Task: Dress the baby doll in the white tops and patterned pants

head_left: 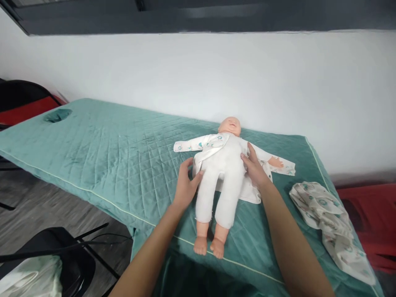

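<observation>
A baby doll [222,165] with a white cloth body lies on its back, head toward the wall and bare feet toward me. A white patterned baby shirt [188,144] lies open under it; one sleeve stretches left, and the doll's hand shows by the cuff of the other on the right. My left hand [186,186] is closed on the doll's hip on the left, thumb on the cloth, fingers by the shirt's edge. On the opposite side, my right hand [254,168] grips the doll's waist, thumb on the belly; some fingertips are hidden.
A green quilted cover [123,161] spreads over the long bed, which has a face hole [57,115] at the far left. Crumpled patterned baby clothing [331,227] lies at the right. A black chair [62,260] stands lower left, and a white wall [198,74] runs behind the bed.
</observation>
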{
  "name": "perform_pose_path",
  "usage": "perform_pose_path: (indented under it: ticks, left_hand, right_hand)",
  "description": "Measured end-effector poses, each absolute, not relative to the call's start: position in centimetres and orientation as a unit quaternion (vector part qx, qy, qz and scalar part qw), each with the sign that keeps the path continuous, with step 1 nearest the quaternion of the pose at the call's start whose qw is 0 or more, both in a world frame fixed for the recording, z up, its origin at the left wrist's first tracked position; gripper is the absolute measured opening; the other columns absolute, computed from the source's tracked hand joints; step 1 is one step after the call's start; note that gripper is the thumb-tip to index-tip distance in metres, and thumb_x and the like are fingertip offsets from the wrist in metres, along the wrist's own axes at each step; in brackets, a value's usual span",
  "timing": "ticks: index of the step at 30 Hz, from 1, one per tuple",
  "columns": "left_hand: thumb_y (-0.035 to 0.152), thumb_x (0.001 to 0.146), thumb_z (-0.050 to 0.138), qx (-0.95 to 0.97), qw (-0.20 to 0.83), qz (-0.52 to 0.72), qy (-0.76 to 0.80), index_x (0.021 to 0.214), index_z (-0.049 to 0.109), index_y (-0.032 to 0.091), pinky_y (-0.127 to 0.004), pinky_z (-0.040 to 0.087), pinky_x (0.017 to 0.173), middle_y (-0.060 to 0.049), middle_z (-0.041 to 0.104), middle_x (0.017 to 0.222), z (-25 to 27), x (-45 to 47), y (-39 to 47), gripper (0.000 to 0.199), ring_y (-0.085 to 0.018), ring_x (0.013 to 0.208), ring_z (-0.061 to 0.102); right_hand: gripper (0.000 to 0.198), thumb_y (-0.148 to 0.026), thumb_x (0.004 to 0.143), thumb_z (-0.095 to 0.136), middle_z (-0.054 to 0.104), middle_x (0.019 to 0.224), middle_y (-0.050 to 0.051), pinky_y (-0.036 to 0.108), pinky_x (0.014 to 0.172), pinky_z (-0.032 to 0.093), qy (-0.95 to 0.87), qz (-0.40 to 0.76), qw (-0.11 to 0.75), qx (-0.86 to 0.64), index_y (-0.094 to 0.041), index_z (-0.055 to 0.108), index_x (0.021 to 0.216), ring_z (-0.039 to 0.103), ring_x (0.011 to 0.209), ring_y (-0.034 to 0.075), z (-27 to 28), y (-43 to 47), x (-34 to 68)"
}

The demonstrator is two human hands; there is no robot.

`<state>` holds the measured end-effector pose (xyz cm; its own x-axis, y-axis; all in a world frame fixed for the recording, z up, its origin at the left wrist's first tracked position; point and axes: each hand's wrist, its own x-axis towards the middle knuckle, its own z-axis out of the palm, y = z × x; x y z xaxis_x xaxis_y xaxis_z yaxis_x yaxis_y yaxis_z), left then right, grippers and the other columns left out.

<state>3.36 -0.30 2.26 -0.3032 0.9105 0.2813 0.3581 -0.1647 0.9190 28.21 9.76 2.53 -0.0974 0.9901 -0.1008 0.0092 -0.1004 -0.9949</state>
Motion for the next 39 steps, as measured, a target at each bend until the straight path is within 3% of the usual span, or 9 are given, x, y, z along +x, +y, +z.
perform_pose_path:
  ticks: [3,6,10,14,19,26,32,36,39]
  left_hand:
    - [0.044,0.082,0.073,0.449,0.415,0.548,0.571,0.133,0.055,0.02,-0.041,0.046,0.106,-0.011,0.061,0.136,2.2,2.7,0.4,0.059,-0.025,0.122,0.06]
    - [0.039,0.078,0.078,0.39,0.494,0.564,0.534,0.123,0.063,0.018,-0.032,0.049,0.094,-0.007,0.069,0.116,3.3,2.8,0.9,0.052,-0.019,0.103,0.064]
    - [0.032,0.077,0.078,0.381,0.542,0.569,0.487,0.111,0.068,0.022,-0.024,0.046,0.076,-0.001,0.067,0.099,4.7,3.2,0.6,0.037,-0.012,0.083,0.06]
    - [0.021,0.084,0.067,0.595,0.375,0.498,0.507,0.093,0.069,0.022,-0.025,0.04,0.068,0.001,0.059,0.084,5.6,3.6,-0.3,0.009,-0.011,0.072,0.051]
    - [0.012,0.09,0.051,0.844,0.113,0.331,0.407,0.095,0.069,0.02,-0.033,0.044,0.077,-0.003,0.062,0.08,6.6,4.1,-0.5,0.021,-0.017,0.081,0.053]
    - [0.023,0.097,0.054,0.777,0.043,0.425,0.462,0.122,0.058,0.021,-0.04,0.049,0.099,-0.009,0.066,0.119,6.8,5.3,0.9,0.026,-0.021,0.113,0.059]
    - [0.04,0.091,0.066,0.796,0.008,0.347,0.496,0.131,0.051,0.022,-0.044,0.049,0.103,-0.011,0.062,0.128,6.3,7.0,1.1,0.046,-0.026,0.122,0.058]
    - [0.023,0.097,0.054,0.813,-0.019,0.312,0.491,0.127,0.054,0.022,-0.039,0.053,0.092,-0.008,0.067,0.118,5.9,7.7,0.5,0.03,-0.023,0.107,0.064]
    - [0.005,0.092,0.045,0.824,-0.01,0.316,0.47,0.122,0.056,0.019,-0.037,0.054,0.09,-0.007,0.068,0.11,6.1,7.8,0.2,0.035,-0.021,0.101,0.063]
  right_hand:
    - [0.101,-0.064,0.083,0.067,0.027,0.166,0.0,0.04,0.124,0.032,-0.501,0.55,0.457,-0.488,-0.035,0.013,0.162,0.033,0.151,0.022,2.5,9.8,28.2]
    - [0.102,-0.064,0.082,0.068,0.028,0.166,0.002,0.04,0.125,0.031,-0.505,0.548,0.458,-0.485,-0.032,0.013,0.163,0.035,0.15,0.022,2.4,9.9,28.2]
    - [0.1,-0.063,0.083,0.068,0.029,0.166,0.001,0.044,0.126,0.029,-0.517,0.535,0.461,-0.484,-0.032,0.015,0.162,0.031,0.152,0.023,2.3,10.0,28.4]
    - [0.097,-0.063,0.085,0.065,0.029,0.166,0.001,0.046,0.125,0.031,-0.533,0.526,0.458,-0.48,-0.033,0.015,0.162,0.034,0.15,0.024,2.2,10.1,28.4]
    - [0.097,-0.063,0.085,0.065,0.024,0.167,0.002,0.048,0.124,0.03,-0.536,0.514,0.447,-0.498,-0.031,0.016,0.162,0.031,0.151,0.026,2.1,10.2,28.5]
    - [0.095,-0.059,0.087,0.063,0.028,0.166,0.003,0.045,0.126,0.027,-0.542,0.509,0.444,-0.499,-0.027,0.016,0.163,0.032,0.151,0.025,2.4,10.0,28.5]
    - [0.093,-0.058,0.088,0.06,0.037,0.161,0.005,0.047,0.122,0.034,-0.559,0.495,0.425,-0.512,-0.025,0.017,0.163,0.041,0.145,0.028,3.1,10.0,28.6]
    - [0.096,-0.065,0.086,0.061,0.031,0.165,0.004,0.046,0.124,0.029,-0.572,0.488,0.422,-0.507,-0.027,0.018,0.163,0.034,0.15,0.029,2.9,10.1,28.8]
    - [0.1,-0.07,0.083,0.062,0.027,0.166,0.005,0.045,0.126,0.023,-0.573,0.484,0.423,-0.508,-0.027,0.018,0.163,0.028,0.153,0.028,2.8,10.2,28.8]
